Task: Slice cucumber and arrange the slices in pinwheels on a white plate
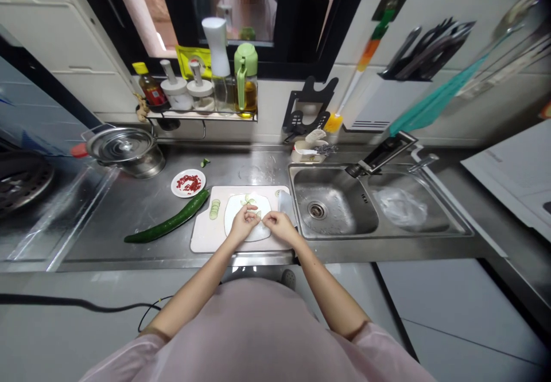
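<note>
Both of my hands meet above a white plate (231, 208) on the pale cutting board (201, 238). My left hand (244, 221) has its fingers curled round a thin cucumber slice (259, 214). The fingertips of my right hand (278, 224) are pinched at the slice's right edge. Several more slices (247, 200) lie at the back of the plate. A row of cucumber slices (214, 209) rests on the board's left side. A knife blade (284, 203) lies at the board's right, partly hidden by my right hand.
A long cucumber (167, 224) lies left of the board, with a small plate of chopped red pieces (188, 183) behind it. A lidded pot (129, 151) stands at the back left. The sink (336, 198) adjoins the board's right; bottles (246, 80) line a rack behind.
</note>
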`<state>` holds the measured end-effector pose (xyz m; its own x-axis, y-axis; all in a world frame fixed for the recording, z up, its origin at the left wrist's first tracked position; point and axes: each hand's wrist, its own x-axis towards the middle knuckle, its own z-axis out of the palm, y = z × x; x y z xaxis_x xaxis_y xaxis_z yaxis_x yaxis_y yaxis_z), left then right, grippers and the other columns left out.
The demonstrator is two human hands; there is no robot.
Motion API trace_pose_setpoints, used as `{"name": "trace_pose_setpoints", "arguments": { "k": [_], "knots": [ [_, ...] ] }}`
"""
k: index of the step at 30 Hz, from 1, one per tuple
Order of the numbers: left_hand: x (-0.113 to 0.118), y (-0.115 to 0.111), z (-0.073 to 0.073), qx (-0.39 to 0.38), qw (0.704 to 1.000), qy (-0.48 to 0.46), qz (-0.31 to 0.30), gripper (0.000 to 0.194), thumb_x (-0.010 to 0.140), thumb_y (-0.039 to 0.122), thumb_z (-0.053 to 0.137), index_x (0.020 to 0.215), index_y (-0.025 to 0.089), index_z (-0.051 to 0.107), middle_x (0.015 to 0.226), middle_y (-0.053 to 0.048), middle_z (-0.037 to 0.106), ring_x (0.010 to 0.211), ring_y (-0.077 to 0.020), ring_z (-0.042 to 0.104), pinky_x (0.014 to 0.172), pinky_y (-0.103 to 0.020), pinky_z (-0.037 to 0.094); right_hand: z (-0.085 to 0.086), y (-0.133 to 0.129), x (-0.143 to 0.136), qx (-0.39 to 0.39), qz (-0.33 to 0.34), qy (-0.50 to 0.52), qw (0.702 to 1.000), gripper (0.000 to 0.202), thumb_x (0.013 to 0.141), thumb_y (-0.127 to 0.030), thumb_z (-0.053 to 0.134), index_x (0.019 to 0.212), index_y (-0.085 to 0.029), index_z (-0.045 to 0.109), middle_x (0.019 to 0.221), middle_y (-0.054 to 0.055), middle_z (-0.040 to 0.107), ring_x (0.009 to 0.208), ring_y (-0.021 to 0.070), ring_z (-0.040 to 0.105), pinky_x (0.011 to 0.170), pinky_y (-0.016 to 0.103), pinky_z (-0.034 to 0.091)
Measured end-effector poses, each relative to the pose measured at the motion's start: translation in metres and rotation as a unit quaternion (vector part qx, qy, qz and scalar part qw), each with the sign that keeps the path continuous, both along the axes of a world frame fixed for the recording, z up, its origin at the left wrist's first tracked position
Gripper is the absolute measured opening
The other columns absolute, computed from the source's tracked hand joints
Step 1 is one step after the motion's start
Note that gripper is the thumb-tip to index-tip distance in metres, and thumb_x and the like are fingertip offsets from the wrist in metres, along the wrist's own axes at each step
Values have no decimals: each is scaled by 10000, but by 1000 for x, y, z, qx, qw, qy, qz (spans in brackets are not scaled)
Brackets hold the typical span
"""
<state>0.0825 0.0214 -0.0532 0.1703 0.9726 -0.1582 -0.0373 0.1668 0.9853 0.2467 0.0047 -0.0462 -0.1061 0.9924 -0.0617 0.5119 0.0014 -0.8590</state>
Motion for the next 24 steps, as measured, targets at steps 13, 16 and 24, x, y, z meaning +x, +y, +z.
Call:
{"name": "trace_pose_setpoints", "arguments": {
  "k": [13, 16, 24],
  "knots": [
    [13, 24, -37, 32, 979, 197, -29, 277, 675, 161, 655, 948, 206, 640, 686, 28, 649, 586, -114, 514, 624, -234, 373, -25, 4, 3, 45, -2, -219, 975, 169, 850, -214, 541, 785, -185, 695, 728, 28, 638, 720, 157, 550, 688, 245, 381],
    [17, 28, -34, 48, 962, 266, -44, 268, 720, 148, 616, 979, 216, 642, 727, 10, 668, 620, -137, 542, 651, -252, 383, -30, 7, 2, 59, -9, -266, 962, 178, 881, -232, 533, 827, -186, 697, 777, 48, 636, 789, 174, 543, 725, 257, 377],
    [23, 31, -23, 52, 894, 433, -101, 292, 792, 187, 579, 1071, 255, 632, 897, 0, 702, 797, -167, 623, 708, -250, 407, -31, 7, 0, 33, 4, -346, 938, 220, 939, -296, 492, 960, -199, 688, 942, 70, 623, 938, 199, 500, 755, 266, 350]
  ]
}}
